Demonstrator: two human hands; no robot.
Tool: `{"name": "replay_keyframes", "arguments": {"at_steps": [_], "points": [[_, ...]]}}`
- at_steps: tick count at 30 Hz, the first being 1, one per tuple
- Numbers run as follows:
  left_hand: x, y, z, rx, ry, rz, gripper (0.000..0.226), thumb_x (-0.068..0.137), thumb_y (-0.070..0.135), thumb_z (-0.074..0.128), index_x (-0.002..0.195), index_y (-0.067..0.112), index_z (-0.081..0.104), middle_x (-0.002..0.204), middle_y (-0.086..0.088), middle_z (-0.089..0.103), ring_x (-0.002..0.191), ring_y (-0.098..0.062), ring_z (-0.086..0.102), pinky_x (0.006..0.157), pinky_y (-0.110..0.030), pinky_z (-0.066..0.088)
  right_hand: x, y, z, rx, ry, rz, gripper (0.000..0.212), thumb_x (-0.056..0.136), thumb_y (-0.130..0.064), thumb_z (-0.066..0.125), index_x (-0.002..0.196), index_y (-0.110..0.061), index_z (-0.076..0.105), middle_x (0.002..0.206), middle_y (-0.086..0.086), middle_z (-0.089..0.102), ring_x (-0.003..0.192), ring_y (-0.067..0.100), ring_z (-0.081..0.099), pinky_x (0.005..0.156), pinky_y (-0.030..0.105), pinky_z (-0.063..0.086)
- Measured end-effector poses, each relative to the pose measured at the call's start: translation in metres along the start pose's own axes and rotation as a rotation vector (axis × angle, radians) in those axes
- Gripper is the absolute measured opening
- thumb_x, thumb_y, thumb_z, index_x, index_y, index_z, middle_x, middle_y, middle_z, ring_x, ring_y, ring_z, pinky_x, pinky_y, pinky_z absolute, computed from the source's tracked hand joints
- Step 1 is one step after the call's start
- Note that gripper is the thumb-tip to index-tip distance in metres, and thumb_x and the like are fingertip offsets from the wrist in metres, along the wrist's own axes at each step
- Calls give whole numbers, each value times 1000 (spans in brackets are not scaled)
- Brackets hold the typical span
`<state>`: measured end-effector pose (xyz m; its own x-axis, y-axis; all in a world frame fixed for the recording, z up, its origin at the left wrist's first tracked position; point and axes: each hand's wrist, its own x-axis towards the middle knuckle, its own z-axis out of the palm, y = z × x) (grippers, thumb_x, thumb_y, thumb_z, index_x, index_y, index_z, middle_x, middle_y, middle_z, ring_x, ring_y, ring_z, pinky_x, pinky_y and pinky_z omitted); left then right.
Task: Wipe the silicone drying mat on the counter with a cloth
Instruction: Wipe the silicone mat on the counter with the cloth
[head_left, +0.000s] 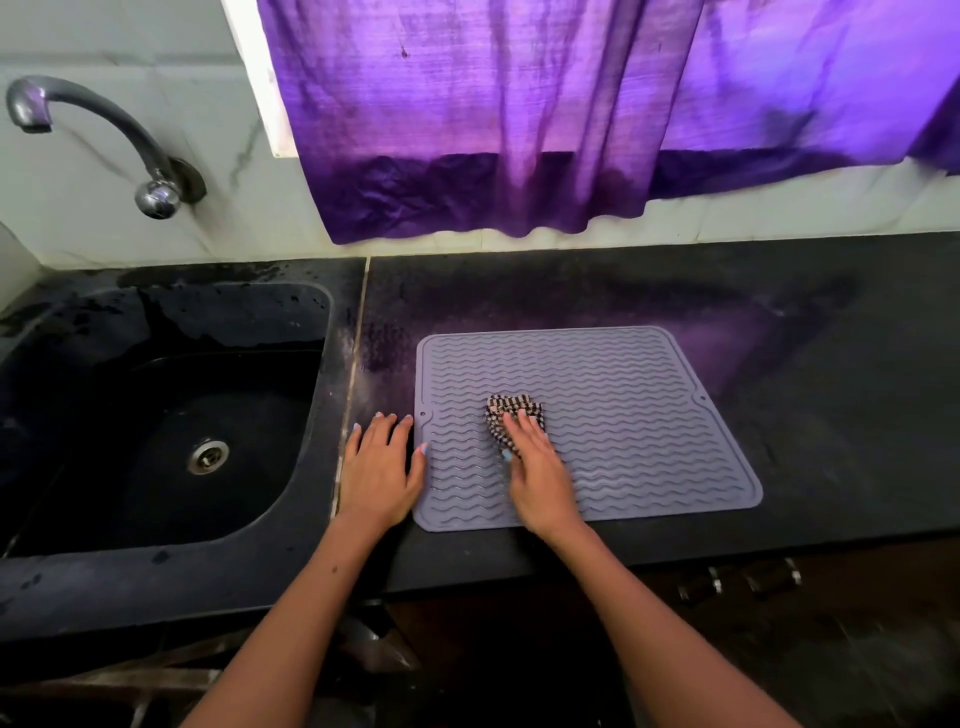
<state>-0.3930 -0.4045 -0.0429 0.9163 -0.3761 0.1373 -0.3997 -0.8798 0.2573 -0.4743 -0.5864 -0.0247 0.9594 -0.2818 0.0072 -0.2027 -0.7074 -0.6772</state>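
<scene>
Right hand (535, 462) pressing cloth (511, 413) flat mid-mat (649, 415), unwiped area lying rightward; left hand (379, 467) bracing mat's left edge, open.

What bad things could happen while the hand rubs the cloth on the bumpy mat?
1. The mat might slide on the smooth black counter: the left hand rests mostly beside it, only its thumb touching the edge.
2. The mat's front edge lies close to the counter's front edge, so a hard pull toward the body could drag it over.
3. The cloth is bunched small under the right hand, so the wavy grooves may get missed.
</scene>
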Motion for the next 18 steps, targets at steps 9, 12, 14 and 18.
{"name": "replay_keyframes", "arguments": {"at_steps": [9,12,14,18], "points": [[25,-8,3,14,-97,-45,69,88,47,8,148,13,19,157,-10,12,145,-23,7,118,-42,4,10,7,-37,21,180,32,53,99,-11,37,149,-15,21,158,2,14,146,16,10,118,26,7],[27,-6,6,8,-121,-73,66,90,43,10,147,11,19,157,-10,11,145,-23,6,118,-40,3,5,26,-20,-342,-12,-60,57,101,-26,30,150,-12,3,159,6,0,147,18,-3,118,31,-5],[26,-3,9,-2,-92,-96,71,85,43,8,147,11,22,157,-10,12,145,-22,7,118,-40,3,4,30,-17,-424,-31,-85,60,101,-33,26,150,-13,-3,159,7,-5,147,19,-8,115,30,-11],[25,-1,13,-36,-12,-110,69,86,44,14,144,11,30,155,-10,20,145,-22,12,117,-41,7,8,31,-18,-435,-78,-77,60,101,-33,27,150,-14,-4,158,6,-9,146,19,-11,112,29,-13]]}}
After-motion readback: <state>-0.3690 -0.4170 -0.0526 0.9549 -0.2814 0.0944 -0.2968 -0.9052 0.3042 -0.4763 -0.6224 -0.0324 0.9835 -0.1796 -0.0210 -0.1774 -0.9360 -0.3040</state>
